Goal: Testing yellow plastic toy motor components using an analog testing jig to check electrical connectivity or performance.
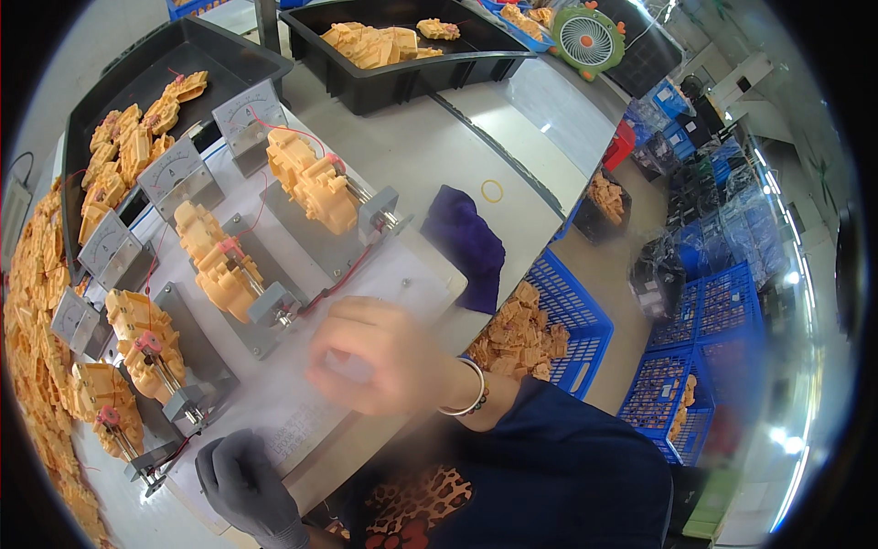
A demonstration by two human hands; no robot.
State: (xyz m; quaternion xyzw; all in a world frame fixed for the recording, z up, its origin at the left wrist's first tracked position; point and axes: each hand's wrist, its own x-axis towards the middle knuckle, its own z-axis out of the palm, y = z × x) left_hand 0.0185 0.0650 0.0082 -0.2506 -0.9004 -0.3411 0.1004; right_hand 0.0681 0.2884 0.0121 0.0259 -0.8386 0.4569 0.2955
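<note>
My left hand (247, 485), in a dark grey glove, is curled closed at the near left edge of the white board (274, 384); anything inside its fingers is hidden. My bare right hand (375, 357), with a bracelet (476, 384), hovers over the board, its fingers bent and smeared by motion. Several tan plastic gearbox-like assemblies (219, 261) sit in metal fixtures on the board, the nearest one (108, 407) beyond my left hand. Another assembly (313, 178) is at the far end. Needle meters (180, 174) with thin red wires stand behind them.
Black trays (430, 78) with tan parts stand at the back. Loose tan parts (37, 366) pile up on the left. A purple cloth (465, 242) and yellow rubber band (492, 190) lie right of the board. Blue baskets (585, 339) and a green fan (587, 41) are farther right.
</note>
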